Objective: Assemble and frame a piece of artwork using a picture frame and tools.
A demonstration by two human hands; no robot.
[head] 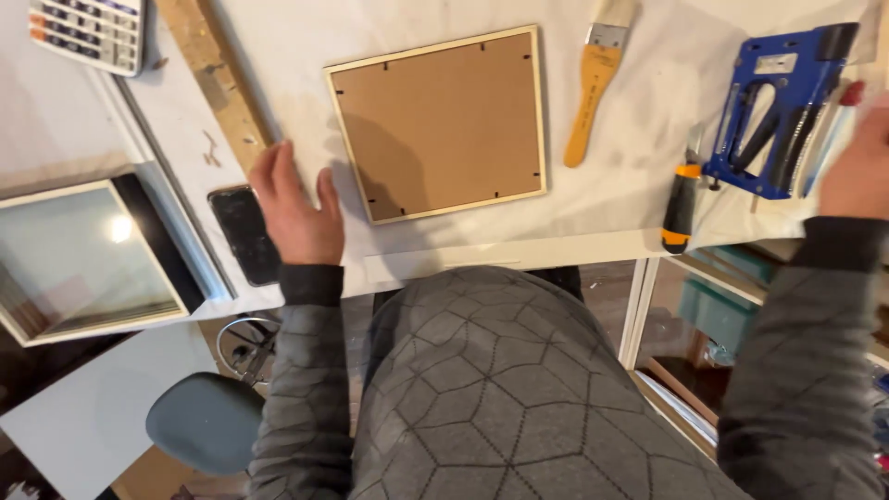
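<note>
Left hand: our left hand [298,211] lies flat on the white tabletop [639,120], fingers [274,171] spread, holding nothing.
Frame: the picture frame [437,122] lies back-up just beside that hand, apart from it.
Phone: a dark phone [244,233] touches the hand's outer edge.
Right hand: our right hand [857,165] is blurred beside the blue staple gun [778,109]; we cannot tell its grip.
Nearby: a paintbrush [594,81] and a utility knife [681,206].
</note>
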